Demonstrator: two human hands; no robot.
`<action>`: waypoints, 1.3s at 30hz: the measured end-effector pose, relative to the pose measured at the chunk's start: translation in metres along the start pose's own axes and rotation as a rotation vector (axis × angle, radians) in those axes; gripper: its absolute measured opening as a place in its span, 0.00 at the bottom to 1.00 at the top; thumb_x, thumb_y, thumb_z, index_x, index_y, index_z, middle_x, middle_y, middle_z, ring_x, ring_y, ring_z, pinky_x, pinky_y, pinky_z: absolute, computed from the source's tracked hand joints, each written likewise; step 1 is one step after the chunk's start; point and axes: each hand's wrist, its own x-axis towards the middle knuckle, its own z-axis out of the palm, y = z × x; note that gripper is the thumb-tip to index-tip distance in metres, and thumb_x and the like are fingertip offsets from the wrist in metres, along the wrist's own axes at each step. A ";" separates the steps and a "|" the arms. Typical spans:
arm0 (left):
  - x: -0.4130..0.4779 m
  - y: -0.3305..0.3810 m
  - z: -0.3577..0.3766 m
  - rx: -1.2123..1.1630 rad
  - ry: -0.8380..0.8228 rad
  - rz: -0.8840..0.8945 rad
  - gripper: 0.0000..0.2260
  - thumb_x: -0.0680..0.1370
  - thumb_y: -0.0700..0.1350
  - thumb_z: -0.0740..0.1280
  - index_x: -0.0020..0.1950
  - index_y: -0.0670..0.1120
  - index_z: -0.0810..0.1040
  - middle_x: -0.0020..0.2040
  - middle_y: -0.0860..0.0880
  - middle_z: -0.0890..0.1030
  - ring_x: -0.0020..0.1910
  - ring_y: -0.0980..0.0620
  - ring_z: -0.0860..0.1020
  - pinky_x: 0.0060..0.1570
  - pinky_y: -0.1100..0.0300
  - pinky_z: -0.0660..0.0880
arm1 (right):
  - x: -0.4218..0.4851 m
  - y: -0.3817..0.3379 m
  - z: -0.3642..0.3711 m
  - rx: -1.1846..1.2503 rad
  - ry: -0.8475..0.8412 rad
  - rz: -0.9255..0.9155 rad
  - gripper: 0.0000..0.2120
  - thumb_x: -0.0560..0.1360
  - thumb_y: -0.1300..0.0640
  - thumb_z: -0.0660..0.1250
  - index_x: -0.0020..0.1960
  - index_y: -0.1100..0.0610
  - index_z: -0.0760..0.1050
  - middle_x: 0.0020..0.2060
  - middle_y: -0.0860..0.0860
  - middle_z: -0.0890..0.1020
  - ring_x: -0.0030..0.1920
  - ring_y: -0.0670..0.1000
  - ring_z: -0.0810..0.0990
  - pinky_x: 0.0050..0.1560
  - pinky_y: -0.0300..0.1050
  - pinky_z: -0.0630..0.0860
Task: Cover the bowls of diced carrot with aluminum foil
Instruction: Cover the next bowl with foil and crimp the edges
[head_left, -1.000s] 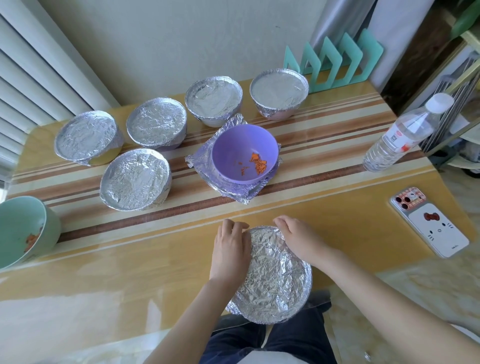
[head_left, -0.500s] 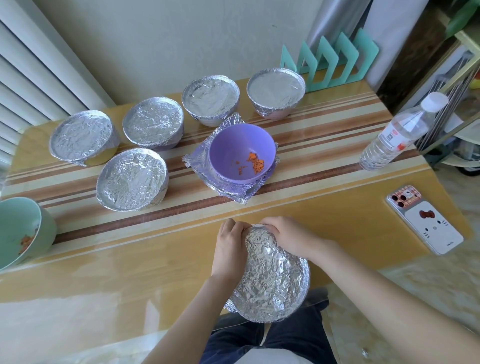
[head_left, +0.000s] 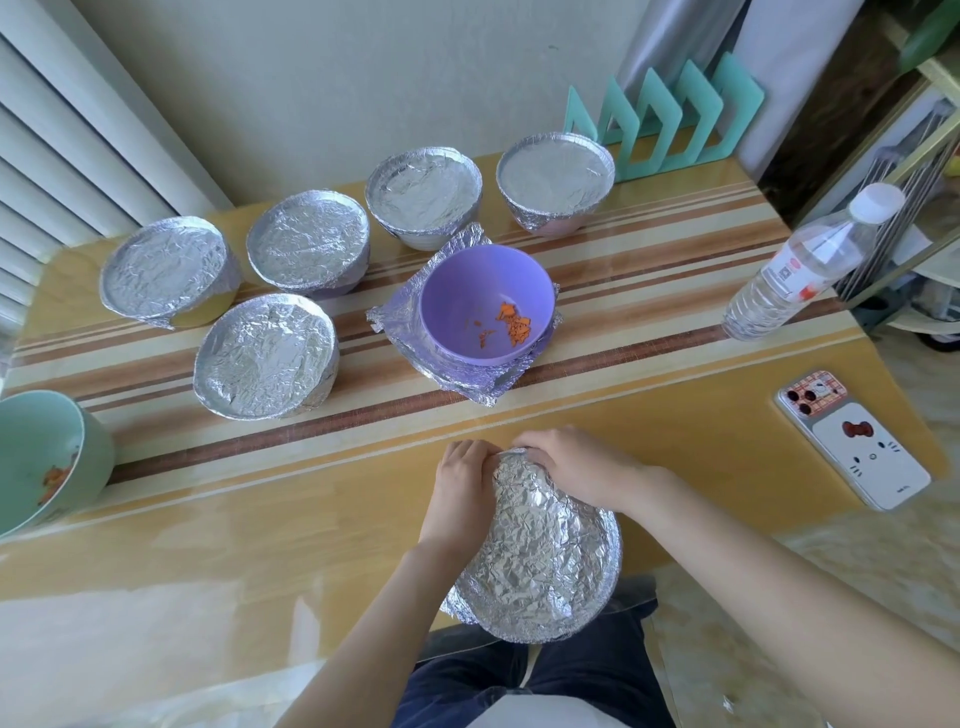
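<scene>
Green bowl (head_left: 96, 457) at nine o'clock cut off by left edge; contents of foil-wrapped bowl (head_left: 540, 561) at six o'clock hidden.

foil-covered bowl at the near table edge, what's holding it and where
Both hands grip the foil-covered bowl at its far rim: the left hand on the far-left side, the right hand curled over the far edge, on the foil.

crinkly foil-covered bowl (head_left: 540, 551) nearest; purple bowl (head_left: 485, 306) open, carrot (head_left: 514, 325) inside, atop foil sheets (head_left: 462, 384).
</scene>
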 end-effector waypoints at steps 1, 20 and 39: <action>0.000 0.000 0.000 0.008 0.013 0.005 0.05 0.78 0.36 0.63 0.47 0.40 0.78 0.44 0.45 0.80 0.47 0.46 0.73 0.46 0.60 0.66 | 0.000 -0.003 0.000 -0.010 0.017 -0.013 0.13 0.81 0.60 0.57 0.63 0.56 0.74 0.45 0.54 0.80 0.41 0.49 0.74 0.38 0.41 0.66; -0.005 0.002 -0.002 -0.105 0.127 -0.104 0.01 0.75 0.37 0.68 0.43 0.42 0.78 0.40 0.47 0.79 0.38 0.48 0.76 0.38 0.67 0.64 | 0.010 -0.016 0.003 -0.163 -0.027 0.015 0.16 0.76 0.70 0.54 0.59 0.60 0.73 0.48 0.59 0.80 0.45 0.58 0.76 0.39 0.48 0.69; 0.002 0.007 -0.003 -0.062 0.115 -0.039 0.05 0.74 0.33 0.67 0.41 0.41 0.75 0.40 0.53 0.72 0.42 0.50 0.70 0.45 0.74 0.64 | 0.007 0.000 0.003 0.118 0.003 0.064 0.10 0.81 0.61 0.56 0.56 0.61 0.75 0.43 0.48 0.80 0.45 0.51 0.77 0.36 0.37 0.66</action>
